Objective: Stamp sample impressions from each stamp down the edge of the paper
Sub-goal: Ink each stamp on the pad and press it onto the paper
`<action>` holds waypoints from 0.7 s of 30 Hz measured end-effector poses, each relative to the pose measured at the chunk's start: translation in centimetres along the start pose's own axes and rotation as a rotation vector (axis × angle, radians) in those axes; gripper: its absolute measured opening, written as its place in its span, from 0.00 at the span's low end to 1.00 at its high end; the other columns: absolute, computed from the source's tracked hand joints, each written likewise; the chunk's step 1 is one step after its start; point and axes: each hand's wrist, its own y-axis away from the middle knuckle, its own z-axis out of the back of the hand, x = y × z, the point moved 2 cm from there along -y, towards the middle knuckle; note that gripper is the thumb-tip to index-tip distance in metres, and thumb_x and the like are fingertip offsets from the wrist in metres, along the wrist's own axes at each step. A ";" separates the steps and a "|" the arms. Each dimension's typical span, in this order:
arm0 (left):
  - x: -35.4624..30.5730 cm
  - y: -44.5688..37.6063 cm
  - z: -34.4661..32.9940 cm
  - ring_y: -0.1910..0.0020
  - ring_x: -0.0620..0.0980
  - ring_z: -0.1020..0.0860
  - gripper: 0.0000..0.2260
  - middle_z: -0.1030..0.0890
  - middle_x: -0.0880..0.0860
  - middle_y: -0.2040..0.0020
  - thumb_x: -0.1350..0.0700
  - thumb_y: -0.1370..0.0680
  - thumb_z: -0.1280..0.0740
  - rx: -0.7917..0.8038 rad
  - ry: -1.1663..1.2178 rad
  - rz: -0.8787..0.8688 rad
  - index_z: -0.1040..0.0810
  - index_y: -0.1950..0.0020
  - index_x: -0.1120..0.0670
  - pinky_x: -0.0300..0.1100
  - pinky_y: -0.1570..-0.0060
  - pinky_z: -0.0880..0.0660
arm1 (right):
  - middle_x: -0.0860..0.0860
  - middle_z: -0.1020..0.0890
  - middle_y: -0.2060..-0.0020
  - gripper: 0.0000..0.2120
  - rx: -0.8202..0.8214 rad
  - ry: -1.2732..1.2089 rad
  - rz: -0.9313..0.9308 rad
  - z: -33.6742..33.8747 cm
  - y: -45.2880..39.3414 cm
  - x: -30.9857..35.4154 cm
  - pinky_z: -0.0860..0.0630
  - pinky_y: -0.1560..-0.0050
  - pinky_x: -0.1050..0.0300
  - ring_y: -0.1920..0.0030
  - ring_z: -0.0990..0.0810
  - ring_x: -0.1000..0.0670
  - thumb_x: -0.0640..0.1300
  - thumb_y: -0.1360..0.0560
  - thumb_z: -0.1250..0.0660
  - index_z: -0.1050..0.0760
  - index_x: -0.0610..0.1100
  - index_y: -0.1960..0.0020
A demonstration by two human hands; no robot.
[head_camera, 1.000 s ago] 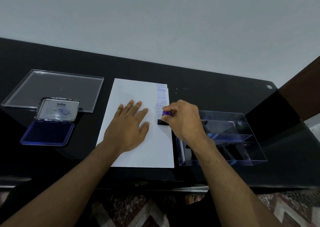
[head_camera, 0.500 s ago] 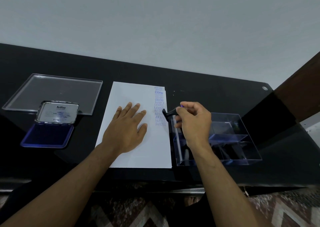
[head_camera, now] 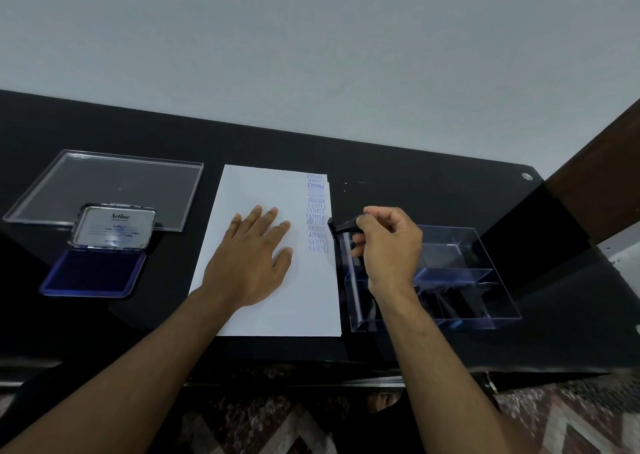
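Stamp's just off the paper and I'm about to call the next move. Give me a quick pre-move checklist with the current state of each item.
1. Paper held down: ok, left hand lies flat on it.
2. Stamp secure: ok, right hand pinches its handle, stamp tilted off the sheet's right edge.
3. Space left down the edge: ok, blank paper below the lowest SAMPLE impression.
4. Ink pad ready: ok, lid up, pad exposed.
5. Clear tray free to take the stamp back: ok, open beside the paper.
6. Stamps still unused: cannot tell, tray contents are dark and unclear.
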 end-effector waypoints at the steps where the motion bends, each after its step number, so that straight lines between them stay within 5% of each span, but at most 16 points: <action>1: 0.0 0.0 0.0 0.19 0.53 0.48 0.33 0.41 0.51 0.19 0.36 0.21 0.57 -0.001 0.003 -0.001 0.34 0.21 0.48 0.55 0.21 0.51 | 0.45 0.17 0.63 0.05 0.001 0.002 0.000 0.0 0.0 0.0 0.22 0.71 0.55 0.69 0.20 0.49 0.36 0.27 0.31 0.19 0.44 0.54; 21: 0.7 0.6 1.7 0.18 0.50 0.50 0.29 0.42 0.50 0.19 0.39 0.20 0.48 -0.031 0.111 0.022 0.36 0.20 0.48 0.50 0.22 0.56 | 0.49 0.16 0.63 0.07 0.073 0.038 0.068 -2.3 0.8 0.4 0.18 0.66 0.50 0.63 0.16 0.46 0.37 0.28 0.29 0.19 0.49 0.56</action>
